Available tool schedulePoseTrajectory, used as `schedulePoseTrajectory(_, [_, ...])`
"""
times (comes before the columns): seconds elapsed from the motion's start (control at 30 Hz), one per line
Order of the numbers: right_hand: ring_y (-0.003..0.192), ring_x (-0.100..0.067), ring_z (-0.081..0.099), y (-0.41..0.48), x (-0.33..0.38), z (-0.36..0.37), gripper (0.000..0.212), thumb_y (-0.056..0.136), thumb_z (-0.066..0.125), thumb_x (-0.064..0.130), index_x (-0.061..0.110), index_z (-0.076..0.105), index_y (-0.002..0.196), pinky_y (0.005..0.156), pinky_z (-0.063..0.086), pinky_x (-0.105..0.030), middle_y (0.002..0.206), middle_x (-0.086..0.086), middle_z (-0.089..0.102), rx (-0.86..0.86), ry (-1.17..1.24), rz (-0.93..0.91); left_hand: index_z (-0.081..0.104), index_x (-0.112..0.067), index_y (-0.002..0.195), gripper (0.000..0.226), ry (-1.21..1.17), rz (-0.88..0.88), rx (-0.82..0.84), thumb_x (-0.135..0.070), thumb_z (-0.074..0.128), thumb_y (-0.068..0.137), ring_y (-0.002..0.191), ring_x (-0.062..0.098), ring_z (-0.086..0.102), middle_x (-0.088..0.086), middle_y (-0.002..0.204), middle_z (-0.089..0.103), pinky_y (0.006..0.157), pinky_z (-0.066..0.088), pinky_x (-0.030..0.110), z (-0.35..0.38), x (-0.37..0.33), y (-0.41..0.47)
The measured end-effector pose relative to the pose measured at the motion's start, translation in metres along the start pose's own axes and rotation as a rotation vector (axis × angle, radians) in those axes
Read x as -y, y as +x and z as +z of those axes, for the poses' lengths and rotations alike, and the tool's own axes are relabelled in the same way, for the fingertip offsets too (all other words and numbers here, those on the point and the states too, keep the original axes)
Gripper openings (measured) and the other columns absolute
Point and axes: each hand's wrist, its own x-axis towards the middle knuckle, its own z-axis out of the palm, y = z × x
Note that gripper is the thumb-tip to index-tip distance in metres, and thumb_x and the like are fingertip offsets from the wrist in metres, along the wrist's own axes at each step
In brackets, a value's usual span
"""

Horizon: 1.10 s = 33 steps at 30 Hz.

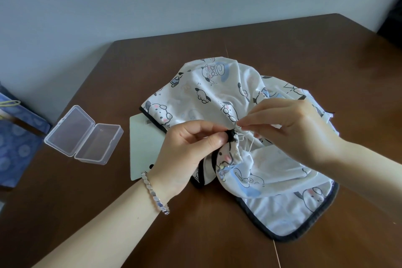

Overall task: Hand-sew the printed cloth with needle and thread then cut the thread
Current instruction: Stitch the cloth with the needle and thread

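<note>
A white printed cloth (219, 91) with cartoon figures and a black border lies bunched on the brown table (261, 39). My left hand (187, 150) pinches a gathered fold of the cloth at its black edge. Just to the right, my right hand (289, 124) pinches a thin needle (237, 125) against that fold. A pale thread (250, 141) runs down from the stitch spot over the cloth.
An open clear plastic case (83, 135) lies on the table's left part. A white card (143, 146) with a barcode sits partly under the cloth. A blue patterned bag (15, 137) stands at the left edge. The wall is behind the table.
</note>
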Motion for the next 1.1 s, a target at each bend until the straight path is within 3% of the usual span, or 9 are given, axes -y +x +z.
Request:
schedulePoseTrajectory(0.1, [0.073,-0.007,0.060,0.000,0.002,0.000,0.026,0.083,0.054,0.026,0.011,0.074,0.089,0.064,0.047,-0.013,0.080,-0.002,0.068,0.004,0.014,-0.015,0.075,-0.021,0.068,0.016,0.006,0.005,0.011,-0.025,0.071,0.054,0.064,0.011,0.066,-0.001,0.065,0.071,0.064,0.053,0.021,0.000,-0.001,0.000])
schedulePoseTrajectory(0.33, [0.071,-0.006,0.060,-0.001,0.005,-0.001,0.025,0.084,0.054,0.024,0.010,0.074,0.089,0.062,0.048,-0.015,0.081,-0.001,0.067,0.032,0.023,-0.051,0.075,-0.018,0.066,0.012,0.027,-0.008,0.047,-0.008,0.069,0.062,0.066,0.011,0.067,-0.001,0.066,0.071,0.064,0.053,0.019,0.001,-0.003,0.000])
schedulePoseTrajectory(0.57, [0.075,-0.007,0.060,-0.005,0.005,-0.001,0.023,0.086,0.054,0.020,0.009,0.074,0.092,0.063,0.050,-0.023,0.084,-0.002,0.066,0.058,0.005,-0.117,0.075,-0.020,0.065,0.010,0.071,-0.018,0.096,-0.017,0.075,0.056,0.065,0.009,0.067,-0.003,0.064,0.071,0.064,0.052,0.019,0.000,-0.002,0.002])
schedulePoseTrajectory(0.73, [0.076,-0.010,0.060,-0.006,0.008,0.005,0.017,0.083,0.059,0.012,0.001,0.071,0.088,0.071,0.050,-0.013,0.081,-0.009,0.068,-0.017,-0.032,-0.175,0.074,-0.021,0.060,0.015,0.057,-0.031,0.061,-0.008,0.066,0.062,0.060,0.007,0.065,-0.004,0.059,0.069,0.062,0.052,0.017,0.004,-0.001,0.002])
schedulePoseTrajectory(0.93, [0.078,-0.003,0.064,-0.011,0.009,0.010,0.017,0.084,0.058,0.015,0.008,0.070,0.092,0.073,0.049,-0.011,0.083,-0.001,0.069,-0.027,0.105,-0.015,0.074,-0.022,0.063,0.013,0.055,-0.055,0.089,-0.014,0.077,0.054,0.062,0.008,0.065,-0.004,0.062,0.070,0.062,0.053,0.020,0.003,0.003,0.003])
schedulePoseTrajectory(1.03, [0.087,0.000,0.062,-0.012,0.010,0.014,0.012,0.084,0.060,0.022,0.026,0.070,0.090,0.075,0.050,-0.014,0.095,0.010,0.066,-0.034,0.189,0.127,0.073,-0.023,0.062,0.011,0.070,-0.066,0.043,-0.021,0.077,0.052,0.062,0.009,0.064,-0.004,0.061,0.069,0.064,0.052,0.021,0.006,0.006,0.005])
schedulePoseTrajectory(1.1, [0.086,0.001,0.062,-0.011,0.011,0.016,0.018,0.082,0.062,0.016,0.032,0.070,0.082,0.076,0.049,-0.013,0.091,0.018,0.066,-0.047,0.266,0.231,0.073,-0.022,0.061,0.008,0.057,-0.084,-0.005,-0.017,0.076,0.055,0.062,0.011,0.062,-0.003,0.061,0.068,0.065,0.052,0.024,0.008,0.007,0.006])
